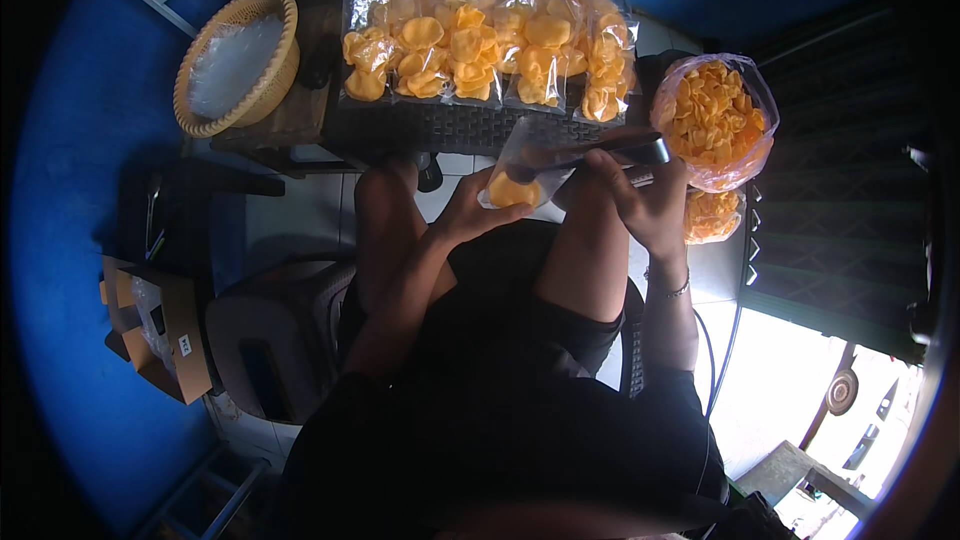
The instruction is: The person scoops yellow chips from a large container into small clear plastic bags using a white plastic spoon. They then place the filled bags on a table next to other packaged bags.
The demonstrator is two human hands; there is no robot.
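In the head view, we pinch a clear, glossy bag [514, 156] between left-hand [472, 210] fingers and thumb, just off the surface's [430, 126] near edge, a rounded orange cracker [514, 190] inside; our right hand [650, 205] grips smooth metal tongs [652, 148] reaching into it. Beyond, shiny filled packets [470, 50] crowd the woven-textured surface, between a round wicker basket [278, 78] and a crinkled pinkish sack [730, 178].

head-worn fisheye looks down from near above left hand [468, 210] and right hand [652, 204]
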